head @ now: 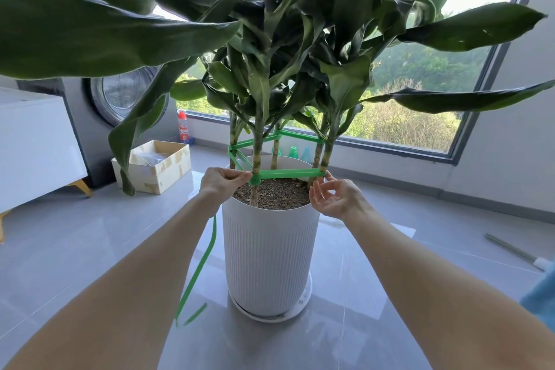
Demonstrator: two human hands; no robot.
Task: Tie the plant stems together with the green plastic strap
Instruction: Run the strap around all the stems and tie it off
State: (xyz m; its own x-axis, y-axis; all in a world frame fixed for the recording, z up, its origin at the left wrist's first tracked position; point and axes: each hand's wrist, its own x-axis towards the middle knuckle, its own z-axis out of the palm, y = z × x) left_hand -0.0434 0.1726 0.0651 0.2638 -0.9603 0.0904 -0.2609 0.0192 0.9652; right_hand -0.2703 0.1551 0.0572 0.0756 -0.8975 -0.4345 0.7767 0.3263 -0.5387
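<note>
Right now the green strap [289, 173] rings the stems [257, 144] above the white pot [270, 255], the left hand [222, 182] pinching it at the front stem while the right hand [335, 198] hangs loose-fingered alongside, holding nothing.

Strap [292, 173] rings the stems [257, 147] above the pot [270, 249] (box [162, 171] behind, left).

Green plastic strap [288, 173] runs flat and taut round the outside of the upright plant stems [257, 144], ringing them just above the soil [276, 194]. Bunched wrap on front-left stem. Loose tail hangs down to the floor [120, 249].
</note>
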